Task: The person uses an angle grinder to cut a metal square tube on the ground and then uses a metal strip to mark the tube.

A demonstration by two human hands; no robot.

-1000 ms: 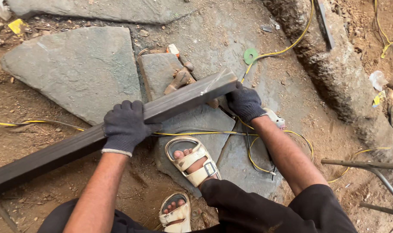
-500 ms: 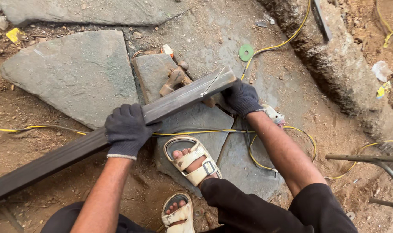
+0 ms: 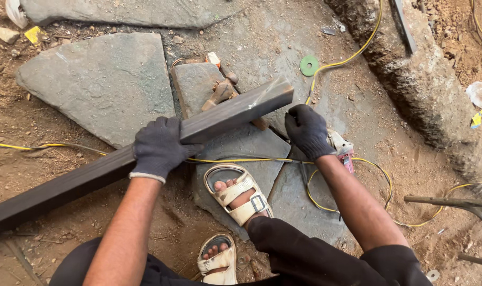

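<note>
Steel box tube (image 3: 146, 151) is clamped at mid-length by the left hand (image 3: 159, 148), its far end just beside the right hand (image 3: 306, 131) closed on a grinder (image 3: 340, 148) — a slip could be caused by the overhang, or the yellow cable (image 3: 241, 160) snagged.

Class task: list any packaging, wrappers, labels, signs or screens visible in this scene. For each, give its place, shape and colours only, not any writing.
Crumpled yellow wrapper scrap: top left, on the dirt beside the large grey stone slab.
Crumpled pale plastic wrapper: far right, on the soil.
Small yellow torn packet piece: right edge, just below the pale wrapper.
No signs or screens are visible.
</note>
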